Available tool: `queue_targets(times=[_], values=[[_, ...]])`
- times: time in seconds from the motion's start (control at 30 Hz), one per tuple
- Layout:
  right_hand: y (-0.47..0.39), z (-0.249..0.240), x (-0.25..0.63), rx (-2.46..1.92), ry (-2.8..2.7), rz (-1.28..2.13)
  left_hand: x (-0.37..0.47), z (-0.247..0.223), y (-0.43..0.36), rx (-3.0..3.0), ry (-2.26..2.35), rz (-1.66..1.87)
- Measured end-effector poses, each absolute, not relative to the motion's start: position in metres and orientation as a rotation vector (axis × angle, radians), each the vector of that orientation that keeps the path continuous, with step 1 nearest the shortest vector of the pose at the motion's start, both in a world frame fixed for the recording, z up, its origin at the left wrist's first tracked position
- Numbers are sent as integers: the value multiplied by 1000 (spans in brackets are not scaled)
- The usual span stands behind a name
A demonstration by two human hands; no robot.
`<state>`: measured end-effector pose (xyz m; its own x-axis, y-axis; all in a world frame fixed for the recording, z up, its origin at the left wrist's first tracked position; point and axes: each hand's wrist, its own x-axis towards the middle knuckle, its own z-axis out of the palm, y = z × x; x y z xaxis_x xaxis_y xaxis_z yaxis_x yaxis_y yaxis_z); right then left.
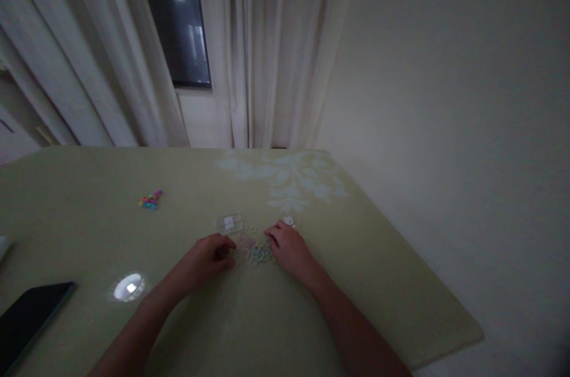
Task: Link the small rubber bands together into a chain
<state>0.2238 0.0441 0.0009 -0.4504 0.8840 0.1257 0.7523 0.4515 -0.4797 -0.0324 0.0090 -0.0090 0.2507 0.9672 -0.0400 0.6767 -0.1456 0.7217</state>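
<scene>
A loose pile of small pastel rings (260, 253) lies on the table between my two hands. My left hand (212, 257) is at the pile's left edge, thumb and fingers curved and apart, with nothing visible between them. On the other side, my right hand (288, 247) rests against the pile's right edge, its fingertips close together over some rings; whether it grips one is too small to tell. A clear plastic box (230, 222) with a white label lies just behind the pile. Small white items (289, 221) sit beyond my right hand.
Brightly coloured small pieces (151, 200) form a heap at the back left of the table (187, 187). A dark flat device (33, 314) lies at the front left. Curtains and a window stand behind the table, and a wall runs along the right.
</scene>
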Motion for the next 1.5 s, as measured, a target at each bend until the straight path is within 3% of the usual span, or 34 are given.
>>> queue_targets(times=[0.37,0.57,1.03,1.5], values=[[38,7,226,-1079,-2371,818,-19,-17,14,2137,1617,952],[40,-5,209,-1105,-2281,804,-4,-28,13,2145,1344,849],[45,-8,206,-1168,-2053,879,12,-14,14,1958,1559,925],[43,-2,200,-1150,-2295,771,-10,-18,8,1881,1482,697]])
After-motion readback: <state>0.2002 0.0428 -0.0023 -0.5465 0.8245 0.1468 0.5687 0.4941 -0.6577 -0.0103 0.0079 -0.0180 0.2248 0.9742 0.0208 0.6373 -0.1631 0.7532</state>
